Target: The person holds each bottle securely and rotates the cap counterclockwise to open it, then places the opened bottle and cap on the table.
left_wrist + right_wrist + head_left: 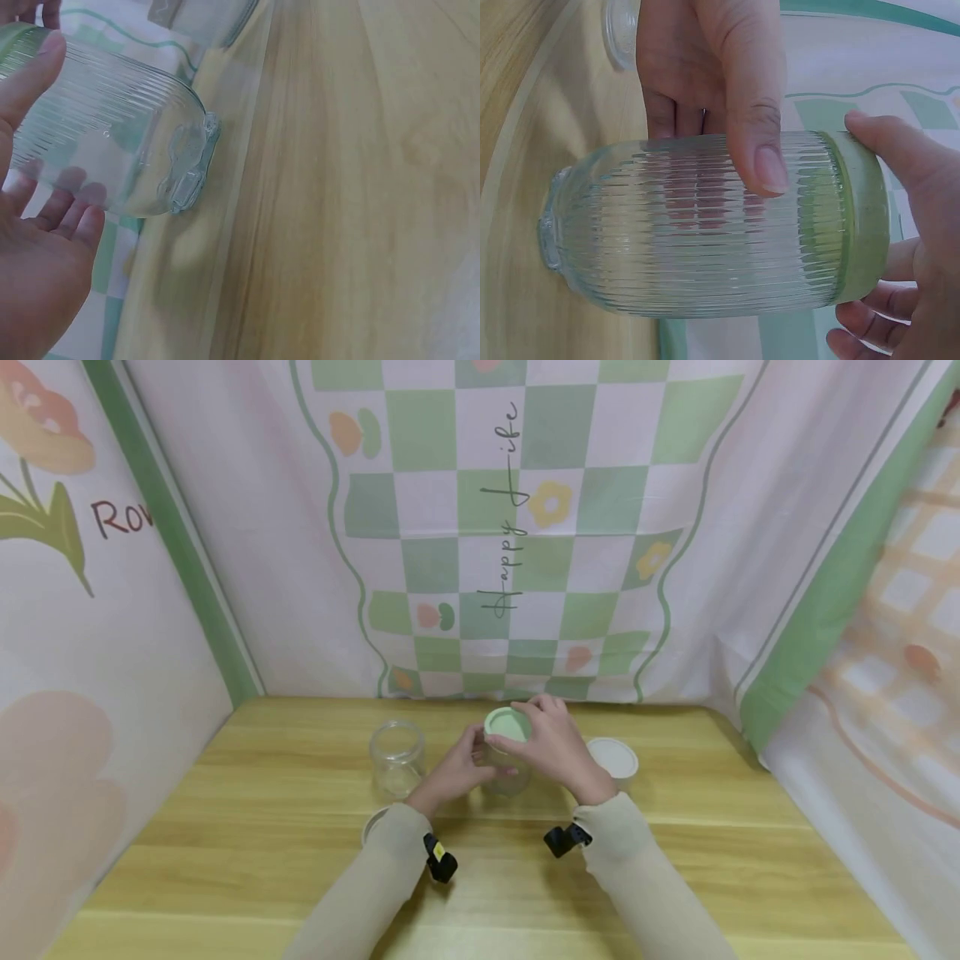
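A clear, ribbed glass jar [735, 255] with a green lid [507, 725] on its mouth is between the two hands, near the back of the table. My left hand [456, 768] holds the jar's side, thumb on the near side and fingers behind the glass. My right hand [553, 743] grips the lid by its rim, thumb and fingers on opposite sides. In the right wrist view the green lid [866, 225] covers the jar's mouth. The jar's footed base [196, 161] is close over the wood in the left wrist view. Nothing shows inside the jar.
An uncovered glass jar [396, 756] stands to the left. A container with a white lid [613, 758] stands right of the hands, partly behind the right wrist. A round, pale-rimmed item [372, 823] is partly hidden by the left sleeve. A patterned curtain [487, 560] hangs behind the wooden table [690, 877].
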`<state>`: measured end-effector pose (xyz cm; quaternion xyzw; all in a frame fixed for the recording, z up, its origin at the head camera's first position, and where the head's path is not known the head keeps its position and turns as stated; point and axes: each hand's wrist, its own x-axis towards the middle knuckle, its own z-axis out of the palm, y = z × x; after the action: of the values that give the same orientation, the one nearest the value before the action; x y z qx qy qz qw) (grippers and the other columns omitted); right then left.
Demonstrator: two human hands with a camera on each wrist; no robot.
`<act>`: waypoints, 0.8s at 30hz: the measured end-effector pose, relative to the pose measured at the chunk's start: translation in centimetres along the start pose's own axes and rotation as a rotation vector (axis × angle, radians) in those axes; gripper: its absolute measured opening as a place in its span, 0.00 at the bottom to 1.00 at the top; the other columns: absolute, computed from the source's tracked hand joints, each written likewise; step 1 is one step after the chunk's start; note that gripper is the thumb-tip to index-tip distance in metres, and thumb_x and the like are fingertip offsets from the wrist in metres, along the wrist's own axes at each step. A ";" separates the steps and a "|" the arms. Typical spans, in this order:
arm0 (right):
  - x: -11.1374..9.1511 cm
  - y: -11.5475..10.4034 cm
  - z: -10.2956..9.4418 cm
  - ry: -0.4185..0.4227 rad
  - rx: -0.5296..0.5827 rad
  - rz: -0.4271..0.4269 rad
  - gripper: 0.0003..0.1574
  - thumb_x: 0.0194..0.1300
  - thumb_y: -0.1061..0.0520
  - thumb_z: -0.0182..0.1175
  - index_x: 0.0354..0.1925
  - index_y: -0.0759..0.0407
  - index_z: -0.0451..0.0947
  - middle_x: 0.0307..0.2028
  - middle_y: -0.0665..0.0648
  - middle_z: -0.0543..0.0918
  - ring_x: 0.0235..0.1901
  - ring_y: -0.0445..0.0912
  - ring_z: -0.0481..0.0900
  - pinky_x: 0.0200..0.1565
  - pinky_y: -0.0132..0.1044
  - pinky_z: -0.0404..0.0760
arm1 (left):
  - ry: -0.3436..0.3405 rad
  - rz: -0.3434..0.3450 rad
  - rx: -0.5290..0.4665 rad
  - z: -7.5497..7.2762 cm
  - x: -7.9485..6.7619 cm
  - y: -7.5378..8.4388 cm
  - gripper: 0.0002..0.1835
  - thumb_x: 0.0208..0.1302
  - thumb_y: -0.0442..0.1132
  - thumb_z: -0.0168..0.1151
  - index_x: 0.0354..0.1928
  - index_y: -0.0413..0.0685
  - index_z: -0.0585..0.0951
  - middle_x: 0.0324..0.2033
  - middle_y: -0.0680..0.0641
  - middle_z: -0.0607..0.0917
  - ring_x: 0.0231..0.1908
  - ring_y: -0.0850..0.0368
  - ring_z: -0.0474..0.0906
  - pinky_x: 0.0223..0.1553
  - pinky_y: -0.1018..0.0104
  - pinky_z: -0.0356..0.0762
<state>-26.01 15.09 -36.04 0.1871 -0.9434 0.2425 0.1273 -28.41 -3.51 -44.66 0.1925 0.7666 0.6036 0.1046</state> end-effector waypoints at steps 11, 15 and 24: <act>0.0 0.2 0.3 0.014 0.037 0.006 0.49 0.59 0.32 0.69 0.63 0.66 0.76 0.54 0.65 0.74 0.54 0.58 0.68 0.47 0.52 0.77 | -0.031 -0.022 0.002 0.1 -0.3 0.6 0.46 0.57 0.57 0.74 0.72 0.56 0.59 0.65 0.51 0.67 0.69 0.45 0.60 0.70 0.43 0.58; 0.0 0.1 0.3 0.016 0.039 0.007 0.48 0.59 0.33 0.69 0.63 0.66 0.76 0.55 0.65 0.74 0.55 0.59 0.68 0.49 0.53 0.77 | -0.041 -0.006 0.002 0.1 -0.3 1.0 0.46 0.59 0.55 0.73 0.72 0.53 0.58 0.66 0.50 0.66 0.69 0.44 0.59 0.69 0.43 0.58; 0.1 0.6 0.3 -0.003 0.083 0.002 0.48 0.59 0.34 0.70 0.64 0.64 0.75 0.57 0.65 0.73 0.56 0.59 0.67 0.48 0.54 0.77 | -0.055 -0.006 -0.022 0.0 -0.4 1.0 0.45 0.61 0.54 0.73 0.72 0.53 0.58 0.66 0.49 0.66 0.70 0.43 0.57 0.70 0.40 0.54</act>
<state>-26.39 15.35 -36.52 0.1916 -0.9329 0.2811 0.1178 -27.84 -3.49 -43.73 0.2054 0.7572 0.6063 0.1296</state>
